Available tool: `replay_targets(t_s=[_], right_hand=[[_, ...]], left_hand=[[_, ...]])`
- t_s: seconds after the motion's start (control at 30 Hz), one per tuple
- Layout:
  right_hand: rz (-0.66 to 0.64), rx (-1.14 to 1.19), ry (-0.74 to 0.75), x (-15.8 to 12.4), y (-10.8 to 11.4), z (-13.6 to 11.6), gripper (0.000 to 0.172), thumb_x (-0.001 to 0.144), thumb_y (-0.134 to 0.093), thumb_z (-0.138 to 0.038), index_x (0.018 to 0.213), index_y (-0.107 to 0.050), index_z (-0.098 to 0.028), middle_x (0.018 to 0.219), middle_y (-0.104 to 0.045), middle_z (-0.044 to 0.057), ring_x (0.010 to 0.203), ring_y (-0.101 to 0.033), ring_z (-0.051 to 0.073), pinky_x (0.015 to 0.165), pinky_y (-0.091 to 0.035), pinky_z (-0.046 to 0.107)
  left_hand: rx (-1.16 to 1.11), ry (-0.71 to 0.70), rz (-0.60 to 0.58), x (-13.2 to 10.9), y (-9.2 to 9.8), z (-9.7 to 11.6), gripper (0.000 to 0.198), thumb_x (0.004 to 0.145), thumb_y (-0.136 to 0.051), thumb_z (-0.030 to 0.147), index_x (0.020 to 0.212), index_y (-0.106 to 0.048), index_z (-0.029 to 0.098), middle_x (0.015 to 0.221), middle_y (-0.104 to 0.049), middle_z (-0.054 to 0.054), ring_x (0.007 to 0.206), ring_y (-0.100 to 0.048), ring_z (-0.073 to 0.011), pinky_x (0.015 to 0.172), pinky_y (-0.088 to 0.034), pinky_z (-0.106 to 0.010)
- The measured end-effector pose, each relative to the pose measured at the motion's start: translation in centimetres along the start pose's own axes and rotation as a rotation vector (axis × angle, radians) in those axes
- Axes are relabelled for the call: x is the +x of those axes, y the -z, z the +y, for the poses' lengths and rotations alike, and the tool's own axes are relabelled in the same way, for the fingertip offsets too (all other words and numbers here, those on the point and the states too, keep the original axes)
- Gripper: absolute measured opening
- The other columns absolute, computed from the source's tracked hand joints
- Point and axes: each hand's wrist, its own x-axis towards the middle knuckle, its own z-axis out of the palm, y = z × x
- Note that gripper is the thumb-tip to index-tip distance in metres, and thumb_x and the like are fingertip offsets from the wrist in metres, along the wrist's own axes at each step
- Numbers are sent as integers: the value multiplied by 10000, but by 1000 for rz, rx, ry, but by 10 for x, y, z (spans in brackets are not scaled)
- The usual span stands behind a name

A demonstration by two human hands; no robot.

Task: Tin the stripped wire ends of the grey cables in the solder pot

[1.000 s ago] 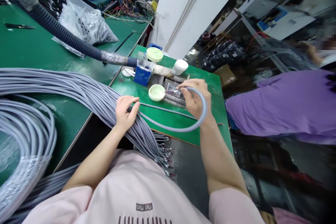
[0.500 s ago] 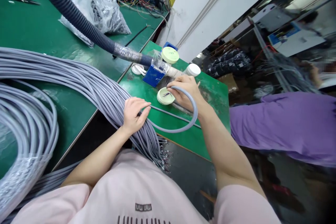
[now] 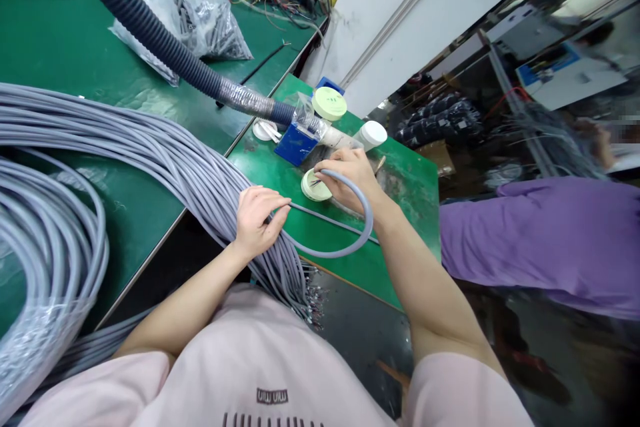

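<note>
Right hand [image 3: 353,177], frame centre: fingertips pinched on end of grey cable [image 3: 367,220], stripped wires dipped into pale green tin [image 3: 315,185]. Cable looped back under wrist for slack. Left hand [image 3: 257,217], lower centre: fingers curled, pinching same cable atop cable bundle [image 3: 150,153]. Blue box [image 3: 296,145], hose [image 3: 150,23] behind tin, on green bench [image 3: 400,173].

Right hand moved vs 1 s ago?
Yes. The right hand shifted left, from the metal plate to the pale green dish, carrying the cable end.
</note>
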Motion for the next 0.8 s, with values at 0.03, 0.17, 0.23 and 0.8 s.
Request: replay_targets(t_s=[0.03, 0.17, 0.23, 0.8], right_hand=[[4, 7, 2, -1, 3, 0, 256, 920, -491, -323, 875, -707, -191, 820, -578, 75, 828, -539, 214, 802, -375, 393], [78, -6, -40, -10, 22, 8, 245, 920, -486, -326, 875, -693, -203, 807, -605, 71, 824, -559, 224, 800, -382, 411], [118, -39, -99, -19, 31, 19, 238, 919, -486, -336, 876, -690, -220, 812, -619, 76, 838, -563, 238, 804, -382, 423], [46, -150, -255, -55, -2, 92, 198, 881, -515, -275, 884, -701, -205, 811, -631, 81, 827, -550, 243, 758, -359, 399]], left_hand=[[1, 2, -2, 0, 0, 0, 99, 849, -604, 218, 905, -686, 213, 828, -733, -34, 869, -657, -190, 893, -457, -405], [-2, 10, -8, -1, 0, -1, 104, 855, -596, 236, 896, -689, 216, 821, -733, -35, 871, -661, -194, 898, -457, -411], [10, 25, -17, -1, -1, -1, 112, 860, -588, 253, 890, -690, 218, 817, -732, -35, 872, -662, -197, 898, -461, -415], [63, 5, -31, 0, -2, 0, 97, 857, -591, 249, 870, -681, 218, 801, -731, -29, 868, -668, -200, 885, -474, -414]])
